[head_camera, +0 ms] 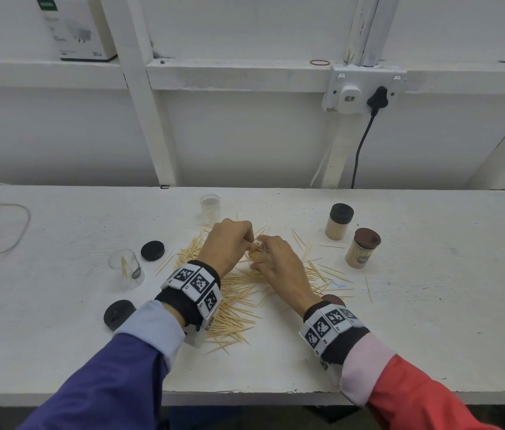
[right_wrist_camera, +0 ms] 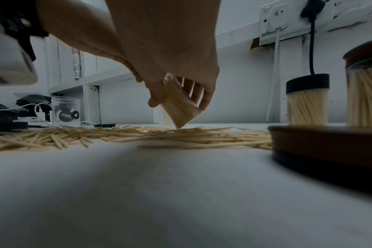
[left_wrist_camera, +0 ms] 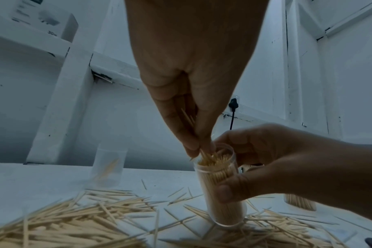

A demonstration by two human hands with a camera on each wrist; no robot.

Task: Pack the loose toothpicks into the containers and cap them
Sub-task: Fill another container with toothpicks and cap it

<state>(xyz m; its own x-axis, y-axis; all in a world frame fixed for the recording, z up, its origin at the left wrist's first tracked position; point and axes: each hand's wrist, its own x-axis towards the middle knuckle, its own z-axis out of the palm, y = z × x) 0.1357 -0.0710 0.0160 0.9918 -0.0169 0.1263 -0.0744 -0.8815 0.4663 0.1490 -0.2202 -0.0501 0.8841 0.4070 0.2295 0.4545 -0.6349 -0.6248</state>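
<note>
My right hand (head_camera: 279,262) was wrapped around a clear toothpick container (left_wrist_camera: 220,184), thumb on one side and fingers on the other, steadying it at the middle of the loose toothpicks (head_camera: 238,302) scattered over the white table (head_camera: 431,305). My left hand (head_camera: 229,243) pinched a small bunch of toothpicks (left_wrist_camera: 188,120) between thumb and fingertips, their lower ends already inside the container's open mouth.

The container looked nearly full, so I judged the main risk was jamming — new sticks could catch on the packed tips, splay over the rim and fall back onto the heap. The base also sat on loose sticks, not flat on the table, and the right wrist view showed it leaning on one edge; a hard push from above could have made it skid or tip and spill.

The container's long axis ran near vertical, mouth up, tilted somewhat. The pinched bunch pointed steeply down into that mouth, roughly along the same axis.

Two capped, full containers (head_camera: 339,221) stood well apart to the right; a brown cap (right_wrist_camera: 327,146) lay just beside my right wrist — likely next
</note>
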